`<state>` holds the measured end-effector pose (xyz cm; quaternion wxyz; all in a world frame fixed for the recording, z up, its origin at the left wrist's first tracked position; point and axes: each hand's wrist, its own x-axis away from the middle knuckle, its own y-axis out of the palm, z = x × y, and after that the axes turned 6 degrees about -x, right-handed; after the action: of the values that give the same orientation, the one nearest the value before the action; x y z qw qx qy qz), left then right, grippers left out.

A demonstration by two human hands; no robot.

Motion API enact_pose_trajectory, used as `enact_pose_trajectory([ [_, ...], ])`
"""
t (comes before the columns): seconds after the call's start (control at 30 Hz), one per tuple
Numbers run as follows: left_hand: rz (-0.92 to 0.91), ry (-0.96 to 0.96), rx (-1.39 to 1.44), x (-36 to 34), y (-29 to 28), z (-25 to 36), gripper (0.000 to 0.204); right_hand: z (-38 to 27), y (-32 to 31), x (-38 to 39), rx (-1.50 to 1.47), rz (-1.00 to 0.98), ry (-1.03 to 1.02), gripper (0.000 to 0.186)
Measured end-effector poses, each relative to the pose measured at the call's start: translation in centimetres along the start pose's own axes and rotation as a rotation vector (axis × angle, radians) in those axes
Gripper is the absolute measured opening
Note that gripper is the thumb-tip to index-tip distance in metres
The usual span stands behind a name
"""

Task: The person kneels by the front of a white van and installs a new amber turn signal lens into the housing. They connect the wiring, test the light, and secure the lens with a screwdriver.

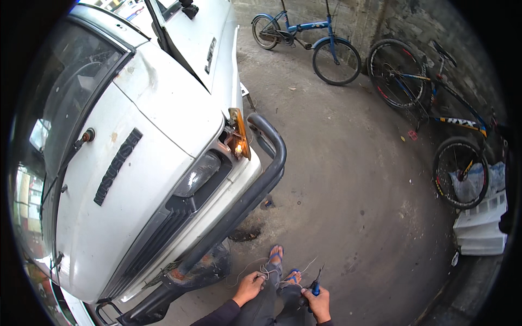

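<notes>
My left hand is closed with the fingertips pinched on a thin pale wire. Loops of this wire hang around my feet. Wrapped round a blue-handled tool with a thin pointed tip is my right hand, the tip pointing up and away. Both hands are low in front of my legs. Ahead to the left, a white vehicle's front corner carries an orange turn-signal lamp, out of its seat, with a glowing bulb showing. A headlight is beside it.
A black tubular bumper bar curves round the vehicle's front, close to my left hand. A blue bicycle and a dark bicycle stand by the wall. White crates sit at the right on the concrete floor.
</notes>
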<state>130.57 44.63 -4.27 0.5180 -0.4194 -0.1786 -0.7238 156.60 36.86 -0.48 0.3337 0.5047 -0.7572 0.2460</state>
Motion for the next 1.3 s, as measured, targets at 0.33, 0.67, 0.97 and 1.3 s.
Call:
enact_pose_trajectory([
  [0.33,-0.059,0.113,0.251,-17.4,8.6,30.0,0.021,-27.9,-4.5,-20.1,0.052,0.116,-0.049,0.014],
  [0.67,0.455,-0.001,0.621,-38.3,10.0,45.7,0.023,-46.6,2.3,-46.8,0.204,-0.192,-0.162,0.024],
  [0.97,0.783,-0.153,0.329,-75.3,-0.7,36.0,0.023,-38.1,17.8,-86.9,0.957,-0.448,-0.107,0.045],
  [1.3,0.901,-0.161,-0.082,-82.5,-5.0,30.8,0.054,-31.9,26.1,-102.0,1.037,-0.421,-0.364,0.040],
])
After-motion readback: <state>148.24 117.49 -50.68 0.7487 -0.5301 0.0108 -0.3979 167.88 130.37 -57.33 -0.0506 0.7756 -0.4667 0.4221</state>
